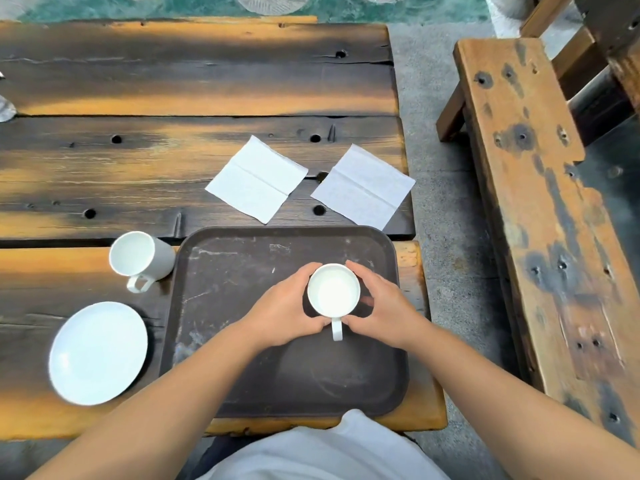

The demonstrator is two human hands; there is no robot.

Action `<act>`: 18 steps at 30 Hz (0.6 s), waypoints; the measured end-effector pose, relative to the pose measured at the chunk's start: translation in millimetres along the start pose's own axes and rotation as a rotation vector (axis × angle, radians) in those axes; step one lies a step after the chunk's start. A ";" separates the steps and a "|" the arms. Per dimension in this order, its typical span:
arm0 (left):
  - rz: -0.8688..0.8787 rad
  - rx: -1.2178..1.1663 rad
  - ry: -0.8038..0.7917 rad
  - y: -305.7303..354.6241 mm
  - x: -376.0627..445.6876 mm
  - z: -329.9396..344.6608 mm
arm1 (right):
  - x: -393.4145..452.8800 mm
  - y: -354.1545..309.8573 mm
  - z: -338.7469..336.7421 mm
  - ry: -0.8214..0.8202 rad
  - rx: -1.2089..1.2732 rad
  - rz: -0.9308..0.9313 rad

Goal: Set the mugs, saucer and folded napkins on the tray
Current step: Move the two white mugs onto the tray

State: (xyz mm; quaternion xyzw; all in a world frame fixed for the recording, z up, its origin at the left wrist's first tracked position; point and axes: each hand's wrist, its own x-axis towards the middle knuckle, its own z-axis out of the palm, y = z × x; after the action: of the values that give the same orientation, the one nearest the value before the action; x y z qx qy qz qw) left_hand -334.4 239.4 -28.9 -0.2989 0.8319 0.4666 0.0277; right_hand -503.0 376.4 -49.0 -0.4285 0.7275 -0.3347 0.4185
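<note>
A white mug (334, 289) stands upright on the dark tray (242, 306), handle toward the person. The left hand (289, 308) and right hand (379, 306) cup its sides, each grip curled round the mug. A second mug (140, 258) and the saucer (98, 353) sit on the table (138, 168) left of the tray. Two napkins (257, 178) (363, 186) lie beyond it.

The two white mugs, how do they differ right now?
The mug on the tray stands over the dark tray, cupped by the left hand and the right hand; the other mug stands on the wooden table left of the tray, untouched. Both are plain white, upright and look empty, handles towards the person.
</note>
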 end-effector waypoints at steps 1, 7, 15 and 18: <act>-0.007 -0.001 -0.001 -0.3 4.6 1.1 | 3.3 3.6 -1.1 0.002 -0.008 -0.005; -0.046 -0.005 -0.034 -1.2 28.2 6.7 | 17.0 19.0 -8.0 0.014 -0.026 -0.009; -0.050 0.004 -0.059 -1.5 49.5 14.0 | 26.5 31.4 -15.6 0.027 -0.029 -0.008; -0.063 0.005 -0.061 -2.4 53.7 15.8 | 30.0 34.5 -16.2 0.015 -0.023 -0.002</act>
State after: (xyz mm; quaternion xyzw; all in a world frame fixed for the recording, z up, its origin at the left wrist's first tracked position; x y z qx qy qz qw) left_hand -380.8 225.7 -57.0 -0.3106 0.8221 0.4722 0.0686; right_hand -537.8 365.4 -80.9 -0.4315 0.7339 -0.3299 0.4079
